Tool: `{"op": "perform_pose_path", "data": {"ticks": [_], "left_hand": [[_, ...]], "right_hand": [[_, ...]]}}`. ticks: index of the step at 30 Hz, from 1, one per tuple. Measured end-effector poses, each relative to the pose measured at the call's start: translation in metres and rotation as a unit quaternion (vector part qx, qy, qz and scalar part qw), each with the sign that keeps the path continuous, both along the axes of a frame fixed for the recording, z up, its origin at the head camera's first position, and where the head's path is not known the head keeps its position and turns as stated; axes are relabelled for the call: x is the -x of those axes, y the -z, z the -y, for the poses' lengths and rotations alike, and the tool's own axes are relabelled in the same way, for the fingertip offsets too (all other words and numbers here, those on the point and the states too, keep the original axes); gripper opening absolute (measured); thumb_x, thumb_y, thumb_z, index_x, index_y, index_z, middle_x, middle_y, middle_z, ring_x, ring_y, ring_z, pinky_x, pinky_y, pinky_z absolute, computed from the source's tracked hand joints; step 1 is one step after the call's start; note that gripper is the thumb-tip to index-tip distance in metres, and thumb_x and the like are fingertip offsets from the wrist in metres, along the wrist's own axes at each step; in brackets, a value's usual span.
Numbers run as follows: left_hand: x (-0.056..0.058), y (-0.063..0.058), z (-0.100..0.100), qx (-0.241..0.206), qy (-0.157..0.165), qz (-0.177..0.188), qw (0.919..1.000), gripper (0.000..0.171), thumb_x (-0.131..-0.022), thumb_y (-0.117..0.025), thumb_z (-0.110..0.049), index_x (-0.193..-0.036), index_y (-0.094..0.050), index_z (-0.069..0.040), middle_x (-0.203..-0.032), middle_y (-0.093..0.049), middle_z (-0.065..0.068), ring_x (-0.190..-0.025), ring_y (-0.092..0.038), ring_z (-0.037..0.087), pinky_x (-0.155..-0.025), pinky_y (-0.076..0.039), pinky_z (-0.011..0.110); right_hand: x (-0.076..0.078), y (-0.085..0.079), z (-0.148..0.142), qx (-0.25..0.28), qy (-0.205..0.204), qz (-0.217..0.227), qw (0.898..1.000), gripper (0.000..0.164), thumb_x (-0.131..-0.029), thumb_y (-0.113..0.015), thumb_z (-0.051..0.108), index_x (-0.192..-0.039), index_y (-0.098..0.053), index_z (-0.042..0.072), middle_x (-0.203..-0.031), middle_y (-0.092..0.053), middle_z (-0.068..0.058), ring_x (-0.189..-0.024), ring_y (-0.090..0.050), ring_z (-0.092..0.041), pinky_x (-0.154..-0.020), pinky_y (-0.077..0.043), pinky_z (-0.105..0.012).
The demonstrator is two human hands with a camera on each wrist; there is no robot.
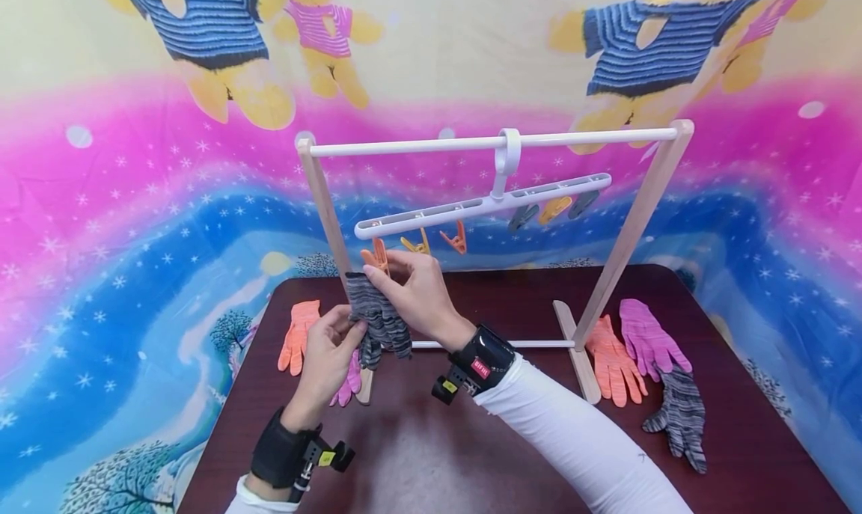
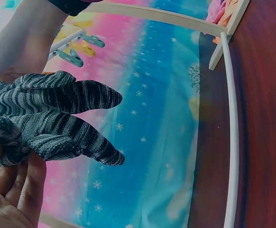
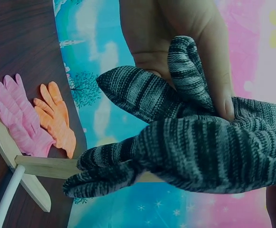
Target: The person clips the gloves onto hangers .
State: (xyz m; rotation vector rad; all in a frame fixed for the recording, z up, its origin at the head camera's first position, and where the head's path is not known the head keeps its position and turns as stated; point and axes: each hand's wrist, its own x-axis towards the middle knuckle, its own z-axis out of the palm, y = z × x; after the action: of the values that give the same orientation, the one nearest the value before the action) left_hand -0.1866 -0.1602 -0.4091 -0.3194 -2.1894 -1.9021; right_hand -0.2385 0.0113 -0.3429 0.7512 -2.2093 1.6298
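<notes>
A grey-and-black striped knit glove hangs fingers down below the left end of a white clip hanger. My left hand pinches the glove's side edge between thumb and fingers; the left wrist view shows these fingers under the striped knit. Up at the cuff, my right hand grips the orange clothespin at the hanger's end, thumb against the cuff's top corner. Its fingertips are partly hidden behind the clothespin. A yellow clothespin and another orange clothespin dangle just beyond this hand.
The hanger hooks over the top bar of a wooden stand. Grey and yellow clothespins hang at its right. An orange glove and a pink glove lie left; orange, pink and striped gloves lie right.
</notes>
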Motion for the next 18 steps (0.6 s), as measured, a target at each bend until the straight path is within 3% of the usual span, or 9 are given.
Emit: {"op": "perform_pose_path", "data": {"ticks": [9, 18], "left_hand": [[0.004, 0.008, 0.003, -0.002, -0.013, 0.012, 0.9998, 0.021, -0.098, -0.060, 0.000, -0.118, -0.065, 0.006, -0.096, -0.072, -0.019, -0.090, -0.068, 0.000, -0.080, -0.053, 0.017], [0.006, 0.011, 0.004, -0.002, -0.004, 0.012, 0.9999, 0.022, -0.099, -0.060, -0.001, -0.119, -0.064, 0.006, -0.098, -0.072, -0.019, -0.092, -0.068, 0.000, -0.083, -0.053, 0.017]], "right_hand": [[0.002, 0.004, 0.000, 0.011, -0.001, 0.003, 1.000, 0.024, -0.094, -0.072, 0.022, -0.112, -0.074, 0.006, -0.097, -0.080, -0.010, -0.079, -0.074, -0.012, -0.060, -0.051, -0.021], [0.002, 0.003, -0.001, 0.006, -0.007, -0.007, 1.000, 0.022, -0.096, -0.070, 0.020, -0.109, -0.075, 0.004, -0.094, -0.078, -0.010, -0.081, -0.076, -0.015, -0.061, -0.052, -0.021]]}}
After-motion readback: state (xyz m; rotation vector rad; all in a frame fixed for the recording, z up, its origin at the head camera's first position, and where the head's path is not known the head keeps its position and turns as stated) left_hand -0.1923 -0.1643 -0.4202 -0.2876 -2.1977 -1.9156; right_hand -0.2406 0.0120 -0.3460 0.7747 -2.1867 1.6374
